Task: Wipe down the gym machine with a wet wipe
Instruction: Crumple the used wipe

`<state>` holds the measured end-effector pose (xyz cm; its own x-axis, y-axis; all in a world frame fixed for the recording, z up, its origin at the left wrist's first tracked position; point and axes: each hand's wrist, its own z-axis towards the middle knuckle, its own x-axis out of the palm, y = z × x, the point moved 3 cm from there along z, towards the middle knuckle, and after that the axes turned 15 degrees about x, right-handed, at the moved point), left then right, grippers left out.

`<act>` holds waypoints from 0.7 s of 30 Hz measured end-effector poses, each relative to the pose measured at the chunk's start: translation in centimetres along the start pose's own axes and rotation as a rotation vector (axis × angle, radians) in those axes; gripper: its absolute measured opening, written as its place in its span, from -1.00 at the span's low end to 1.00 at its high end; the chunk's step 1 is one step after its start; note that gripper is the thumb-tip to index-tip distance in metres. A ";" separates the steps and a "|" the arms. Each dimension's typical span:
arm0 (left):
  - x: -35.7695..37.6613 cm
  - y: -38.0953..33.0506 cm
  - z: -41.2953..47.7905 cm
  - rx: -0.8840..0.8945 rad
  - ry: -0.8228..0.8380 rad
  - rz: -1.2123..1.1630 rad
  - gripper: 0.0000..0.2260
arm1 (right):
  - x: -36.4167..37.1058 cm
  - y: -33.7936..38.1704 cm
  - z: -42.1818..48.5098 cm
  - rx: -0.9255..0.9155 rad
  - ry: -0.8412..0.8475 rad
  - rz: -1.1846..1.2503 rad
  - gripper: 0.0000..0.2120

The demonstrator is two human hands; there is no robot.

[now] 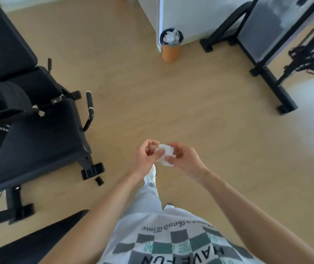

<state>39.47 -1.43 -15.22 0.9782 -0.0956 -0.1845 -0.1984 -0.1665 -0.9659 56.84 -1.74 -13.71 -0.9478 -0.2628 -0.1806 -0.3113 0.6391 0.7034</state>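
A crumpled white wet wipe (165, 153) sits between both my hands, held out in front of my body above the wooden floor. My left hand (145, 156) pinches its left side with thumb and curled fingers. My right hand (183, 158) grips its right side. The black gym machine (38, 134), with padded seat and backrest and a curved handle (89, 109), stands to my left, about an arm's length from the hands. Neither hand touches it.
An orange bin (171, 47) with a black liner, stuffed with white tissues, stands ahead against a white wall corner. Another black-framed machine (270, 79) with a grey panel stands at the right. Light wooden floor (171, 103) lies between them. A dark pad (38, 242) is at lower left.
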 end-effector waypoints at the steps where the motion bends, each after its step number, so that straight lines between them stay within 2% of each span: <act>1: -0.1 0.2 1.9 -0.007 0.013 -0.007 -0.86 | -0.5 0.9 1.3 0.014 -0.043 -0.009 -0.78; 3: -0.3 0.5 5.6 -0.018 0.027 -0.004 -0.87 | -1.7 2.7 3.7 0.039 -0.085 0.004 -0.88; 6: -1.0 0.1 10.9 -0.038 0.037 -0.045 -0.89 | -3.4 5.5 7.3 0.076 -0.101 0.065 -0.91; 12: -1.9 -2.9 21.7 -0.019 0.098 -0.107 -0.95 | -7.0 11.3 14.2 0.135 -0.173 0.176 -0.84; 15: -0.8 -4.4 27.3 -0.070 0.154 -0.181 -0.78 | -9.4 13.9 18.0 0.145 -0.185 0.218 -0.80; 17: 0.4 -5.3 31.2 -0.089 0.200 -0.170 -0.74 | -11.2 15.8 20.8 0.139 -0.202 0.216 -0.80; 21: 3.1 -6.5 39.1 -0.085 0.216 -0.087 -0.80 | -15.9 19.8 26.6 0.124 -0.204 0.229 -0.79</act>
<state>46.20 37.71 -16.60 0.9577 -0.2834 -0.0495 -0.1276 -0.2642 -0.9560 63.90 34.33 -15.20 -0.9845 0.0399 -0.1706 -0.0830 0.7512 0.6548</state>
